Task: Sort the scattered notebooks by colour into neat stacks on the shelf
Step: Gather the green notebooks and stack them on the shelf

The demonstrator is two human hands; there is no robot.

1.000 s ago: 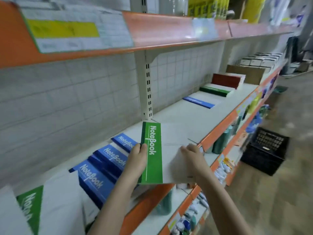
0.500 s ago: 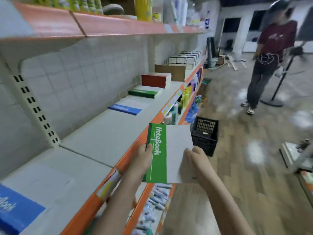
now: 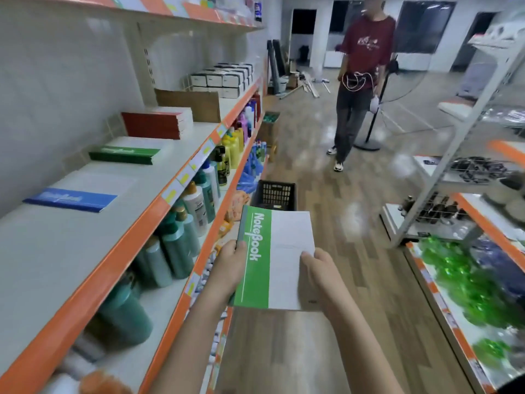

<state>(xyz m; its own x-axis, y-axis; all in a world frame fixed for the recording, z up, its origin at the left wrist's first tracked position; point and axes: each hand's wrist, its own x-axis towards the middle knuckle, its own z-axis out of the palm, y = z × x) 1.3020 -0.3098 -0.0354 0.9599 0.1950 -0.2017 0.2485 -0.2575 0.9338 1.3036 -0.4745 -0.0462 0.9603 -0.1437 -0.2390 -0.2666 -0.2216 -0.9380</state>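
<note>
Both hands are holding a green-and-white paper notebook with "NoteBook" on its green strip (image 3: pixel 272 260) out over the aisle, just right of the orange-edged white shelf (image 3: pixel 93 291) and not touching it. The left hand (image 3: pixel 230 268) is gripping the green spine edge, thumb on top of the cover. The right hand (image 3: pixel 318 277) is gripping the white side near the bottom corner, fingers curled round the edge.

Further along the shelf top, a flat blue-strip notebook (image 3: pixel 71 199) is lying nearest, then a low stack of green-strip notebooks (image 3: pixel 125 155), then a taller stack of red notebooks (image 3: pixel 154 125), all well apart from each other. Behind the red ones a brown cardboard panel (image 3: pixel 189 105) is standing, with black-and-white boxes (image 3: pixel 221 79) beyond it.

On the tier below, teal and white plastic bottles (image 3: pixel 176 245) are crowding together. A black plastic crate (image 3: pixel 274 196) is sitting on the wooden floor just beyond the held notebook. A person in a maroon T-shirt (image 3: pixel 366 46) is standing far down the aisle, holding something pale, I think, though it's too blurry to tell.
</note>
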